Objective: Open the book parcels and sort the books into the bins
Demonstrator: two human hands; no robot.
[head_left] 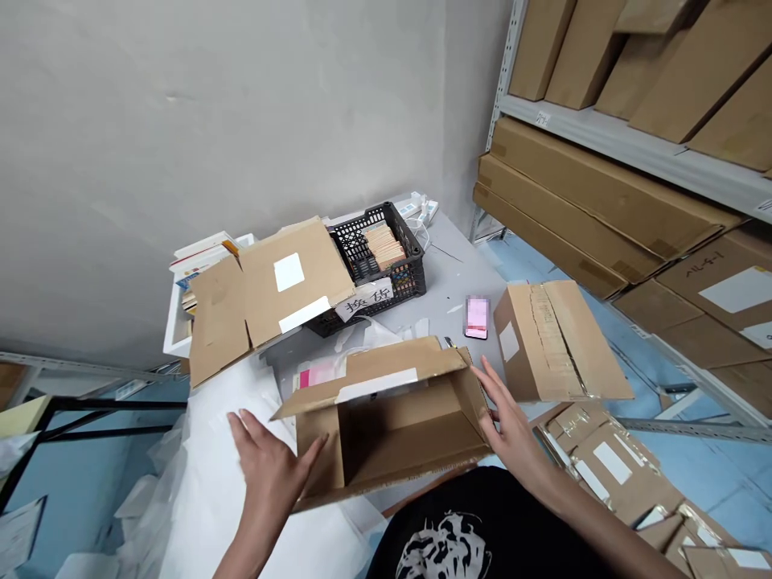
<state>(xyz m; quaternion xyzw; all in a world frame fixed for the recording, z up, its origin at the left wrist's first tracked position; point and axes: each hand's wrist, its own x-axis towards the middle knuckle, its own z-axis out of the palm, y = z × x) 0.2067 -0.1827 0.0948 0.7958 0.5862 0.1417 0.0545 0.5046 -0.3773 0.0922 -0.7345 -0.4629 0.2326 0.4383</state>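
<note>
An open cardboard box lies in front of me, its long far flap raised and its inside bare. My left hand is at the box's left end with fingers spread, the thumb reaching over the left end flap. At the right end my right hand has its fingers and thumb against the edge of the wall, holding the box there. White wrapping sheets lie under and beside my left hand. Behind the box is a pink and white packet, partly hidden by the raised flap.
A black crate with stacked cards stands at the back, beside a flattened carton and a white bin. A phone and a taped box are to the right. Shelving holds long cartons; flattened boxes lie below.
</note>
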